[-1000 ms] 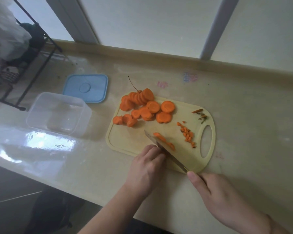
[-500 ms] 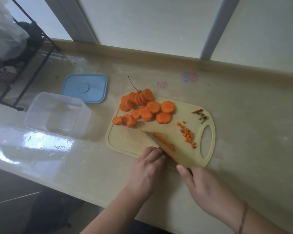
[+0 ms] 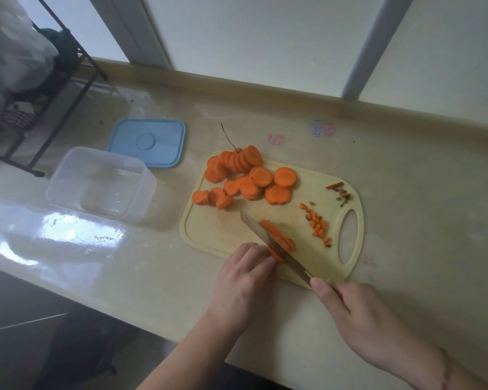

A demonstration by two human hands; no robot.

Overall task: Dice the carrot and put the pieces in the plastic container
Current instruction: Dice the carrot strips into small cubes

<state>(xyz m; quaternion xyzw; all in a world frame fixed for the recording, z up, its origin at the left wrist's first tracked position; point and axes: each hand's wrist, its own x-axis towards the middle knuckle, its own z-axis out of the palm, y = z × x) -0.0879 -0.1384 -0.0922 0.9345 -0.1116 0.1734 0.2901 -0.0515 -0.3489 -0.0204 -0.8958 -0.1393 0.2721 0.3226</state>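
Observation:
A pale yellow cutting board lies on the counter. Several orange carrot rounds are heaped at its far left. A short row of small carrot dice sits near the board's handle hole. My left hand holds down a carrot slice at the board's near edge with curled fingers. My right hand grips the handle of a knife, whose blade lies across that slice, with cut strips on its far side. The clear plastic container stands open and empty left of the board.
The container's blue lid lies flat behind it. Carrot trimmings sit at the board's far right corner. A black wire rack stands at the far left. The counter's front edge runs just below my wrists.
My right hand drew back to the right and the knife came down again across the slice. More cut strips now lie beside the blade. My left hand stayed put.

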